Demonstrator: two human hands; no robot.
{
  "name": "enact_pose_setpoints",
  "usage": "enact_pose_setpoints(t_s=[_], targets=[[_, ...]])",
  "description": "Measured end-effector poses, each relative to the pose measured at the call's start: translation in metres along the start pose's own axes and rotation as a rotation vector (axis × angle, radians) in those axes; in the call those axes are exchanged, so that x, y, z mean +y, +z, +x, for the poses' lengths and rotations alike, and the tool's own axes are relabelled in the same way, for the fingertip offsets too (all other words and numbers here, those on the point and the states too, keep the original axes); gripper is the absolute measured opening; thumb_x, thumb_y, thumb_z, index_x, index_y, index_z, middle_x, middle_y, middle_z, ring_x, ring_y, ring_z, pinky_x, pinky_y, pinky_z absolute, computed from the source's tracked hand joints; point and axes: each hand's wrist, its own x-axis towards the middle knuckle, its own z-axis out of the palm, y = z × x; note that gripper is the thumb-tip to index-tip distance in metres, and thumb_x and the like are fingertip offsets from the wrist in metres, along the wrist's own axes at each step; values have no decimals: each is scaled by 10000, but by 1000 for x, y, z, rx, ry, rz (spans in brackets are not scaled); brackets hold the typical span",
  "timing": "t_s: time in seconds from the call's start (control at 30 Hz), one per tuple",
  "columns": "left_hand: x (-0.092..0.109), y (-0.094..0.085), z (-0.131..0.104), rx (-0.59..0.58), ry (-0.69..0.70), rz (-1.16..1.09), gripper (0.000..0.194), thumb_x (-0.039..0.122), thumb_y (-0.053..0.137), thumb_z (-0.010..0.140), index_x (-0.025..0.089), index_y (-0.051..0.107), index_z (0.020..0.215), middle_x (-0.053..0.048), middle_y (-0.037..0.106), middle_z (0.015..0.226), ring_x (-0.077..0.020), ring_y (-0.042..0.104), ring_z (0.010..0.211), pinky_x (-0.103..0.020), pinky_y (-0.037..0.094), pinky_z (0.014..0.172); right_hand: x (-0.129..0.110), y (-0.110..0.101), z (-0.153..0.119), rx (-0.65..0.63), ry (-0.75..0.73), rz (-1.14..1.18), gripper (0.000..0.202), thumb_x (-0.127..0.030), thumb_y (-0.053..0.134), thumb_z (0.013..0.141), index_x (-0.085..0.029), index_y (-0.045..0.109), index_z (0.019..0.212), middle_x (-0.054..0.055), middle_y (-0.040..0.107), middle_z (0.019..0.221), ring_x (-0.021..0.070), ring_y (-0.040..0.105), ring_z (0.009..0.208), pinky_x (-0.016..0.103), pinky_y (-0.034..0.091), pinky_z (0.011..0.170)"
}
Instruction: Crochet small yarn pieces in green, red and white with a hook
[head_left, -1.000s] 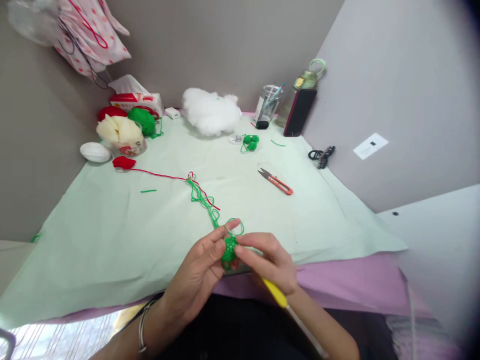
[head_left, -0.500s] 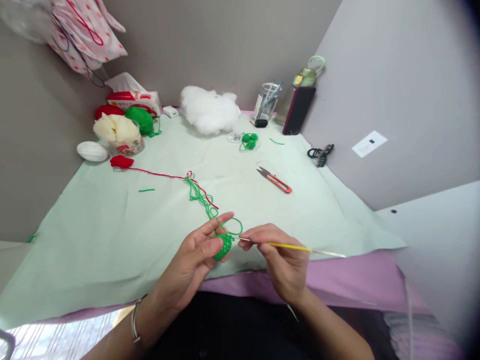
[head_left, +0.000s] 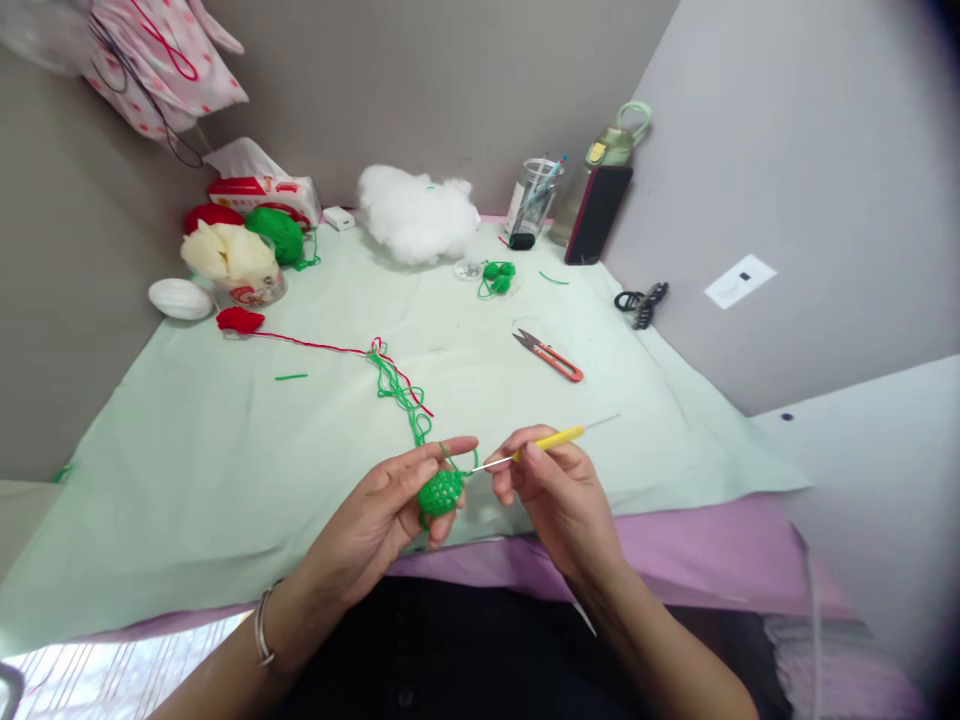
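Over the near side of a pale green cloth (head_left: 300, 435), the left hand (head_left: 384, 512) and right hand (head_left: 566, 492) are facing each other. The right is pinching a yellow-handled hook (head_left: 553, 441). Green yarn (head_left: 403, 391) is lying tangled beyond them — and the left is pinching a small green crocheted piece (head_left: 441, 493), its forefinger stretching out — just beside the hook's metal tip.

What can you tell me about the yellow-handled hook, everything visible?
The yellow-handled hook is slim and straight: a yellow grip, plastic by its look, with a thin, metallic-looking shaft at each end. The right hand holds it by the grip. It slants in the picture, left end lower, right end higher. Its left tip meets a green strand beside the green crocheted piece; whether it has caught the strand is too small to tell.
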Motion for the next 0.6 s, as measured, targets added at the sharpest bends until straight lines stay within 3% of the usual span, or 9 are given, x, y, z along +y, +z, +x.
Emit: enact_pose_setpoints(t_s=[0.1,0.2,0.3,0.4,0.5,0.6], targets=[[-2,-1,1,26,49,83,421,423,770,914,283,756,1311,-16,673,930,-131,641,827,-239,493,801,3,1,-2,-39,-27,-1,116,-358,785,912,-248,823,906,12,761,751,105,671,584,214,571,586],[-4,-1,3,37,152,219,443,390,795,901,322,737,1334,-20,687,1048,-179,621,1038,-283,471,968,8,3,-5,-59,-169,-124,106,-336,739,955,-290,824,1000,11,766,826,115,683,653,240,578,640],[-4,0,2,60,211,313,505,338,844,858,340,720,1348,-8,697,1059,-187,617,1077,-303,466,1012,11,3,-7,-76,-372,-356,138,-276,704,982,-296,831,1032,33,763,933,142,702,807,266,580,723],[-4,3,0,99,226,344,614,317,882,816,328,678,1395,-13,701,1117,-200,620,1141,-302,468,1026,11,3,-6,-143,-481,-523,203,-212,671,996,-311,825,1084,58,785,1055,196,716,984,347,585,853],[-5,6,-1,137,239,369,717,331,899,790,309,625,1452,-23,683,1143,-203,627,1126,-310,475,1024,12,3,-5,-186,-529,-592,248,-188,649,1004,-323,810,1135,57,812,1067,225,723,1020,406,565,905],[-6,8,-2,219,311,463,742,330,911,771,305,623,1454,-16,651,1122,-188,607,1091,-298,463,1031,17,3,-4,-136,-469,-488,208,-222,649,1010,-321,813,1091,48,821,1038,214,722,969,370,562,825]])
